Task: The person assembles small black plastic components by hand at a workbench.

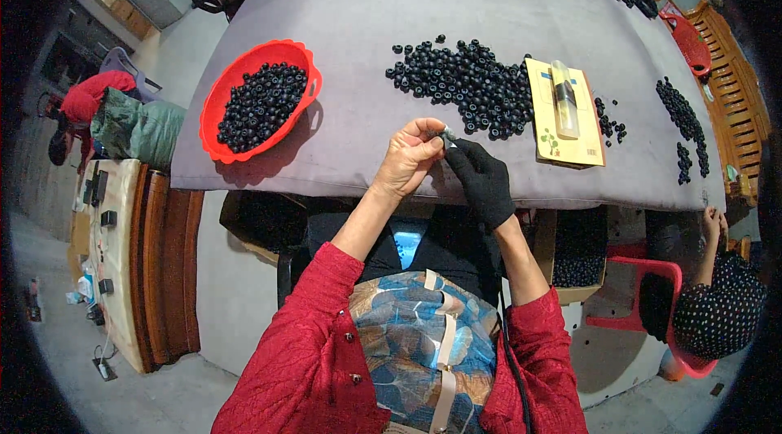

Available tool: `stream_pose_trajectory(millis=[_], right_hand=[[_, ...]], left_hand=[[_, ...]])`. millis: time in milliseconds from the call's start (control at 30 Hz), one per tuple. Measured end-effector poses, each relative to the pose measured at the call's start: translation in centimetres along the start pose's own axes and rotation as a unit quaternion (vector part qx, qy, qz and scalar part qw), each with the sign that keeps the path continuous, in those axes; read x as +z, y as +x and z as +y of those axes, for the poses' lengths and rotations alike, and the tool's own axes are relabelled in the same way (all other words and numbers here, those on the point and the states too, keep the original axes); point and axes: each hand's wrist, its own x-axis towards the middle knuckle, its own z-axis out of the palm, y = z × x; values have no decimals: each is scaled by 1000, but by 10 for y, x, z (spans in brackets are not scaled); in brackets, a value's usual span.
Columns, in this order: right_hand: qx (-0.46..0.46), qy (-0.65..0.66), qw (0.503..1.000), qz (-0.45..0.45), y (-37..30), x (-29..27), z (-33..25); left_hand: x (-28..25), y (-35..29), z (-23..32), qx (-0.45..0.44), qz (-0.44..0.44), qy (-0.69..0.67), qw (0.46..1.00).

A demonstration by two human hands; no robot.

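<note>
My left hand (409, 155), bare, is closed in a pinch just past the table's near edge. Against its fingertips comes my right hand (481, 181) in a black knitted glove, its thumb and fingers pressed together. Between the two sets of fingertips shows a small dark bit with a pale spot, too small to name. Beyond my hands spreads a pile of small round black parts (464, 83), some showing a ring-like face. To the left, a red plastic basket (213, 108) holds many more of the same parts.
A yellow booklet (582, 153) with a clear tube (564, 100) on it lies right of the pile. More black parts (683, 120) sit at the right edge. Below the table stands a box of dark parts (578, 259). Another person (717, 304) sits at the right beside a red chair (627, 323).
</note>
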Motion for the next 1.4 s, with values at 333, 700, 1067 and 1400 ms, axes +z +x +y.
stream_pose_trajectory(millis=[333,700,1067,1400], right_hand=[[9,10,1000,-17,1,-2,-1],[-169,-110,979,-11,2,2,14],[-250,-255,934,3,3,1,12],[-120,-92,988,15,4,4,10]], left_hand=[[0,1,2,-7,-10,-5,1000],[-3,2,1,-8,14,0,1000],[0,1,1,-2,9,22,1000],[2,0,3,-13,-6,37,999]])
